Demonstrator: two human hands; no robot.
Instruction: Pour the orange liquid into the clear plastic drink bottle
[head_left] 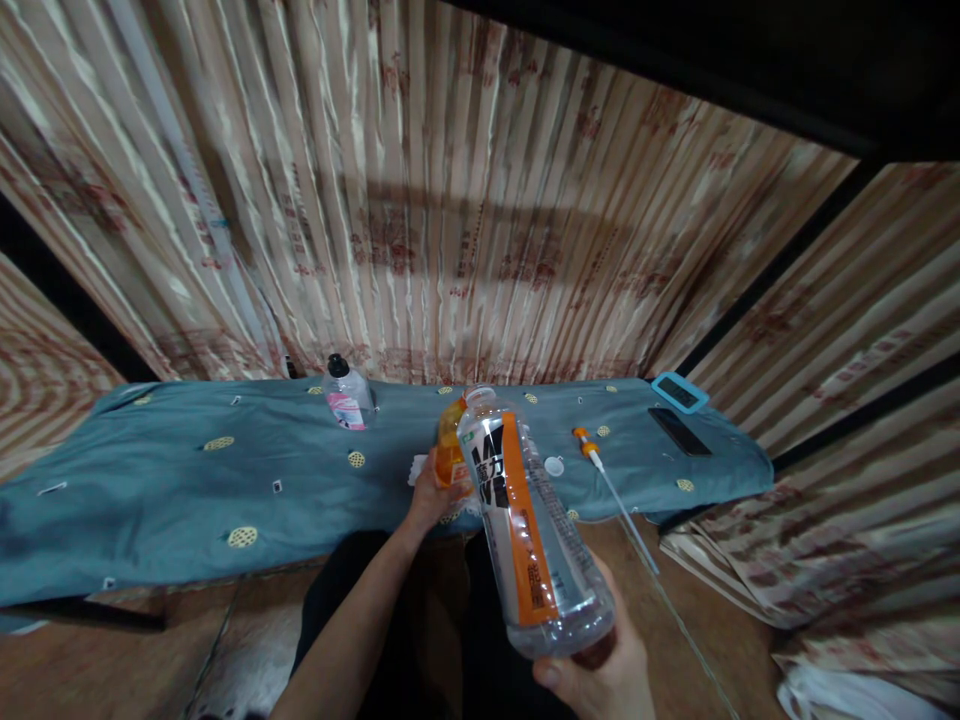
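Note:
My right hand [600,660] grips the base of a large clear drink bottle [525,530] with an orange and silver label. The bottle is tilted, its uncapped neck pointing away and slightly left. My left hand [435,495] is wrapped round a smaller bottle of orange liquid [450,455] on the cloth-covered bench. The clear bottle's neck overlaps the top of the orange bottle in view; whether they touch I cannot tell. Right of them lies a pump top [589,448] with an orange head and a long white tube, which sticks out past the bench's front edge.
A clear bottle with a black cap and pink label [347,400] stands at the back left. A dark phone [679,432] and a blue-framed device [680,392] lie at the right end. The bench [172,500] wears a teal cloth; a pleated curtain [450,250] hangs behind.

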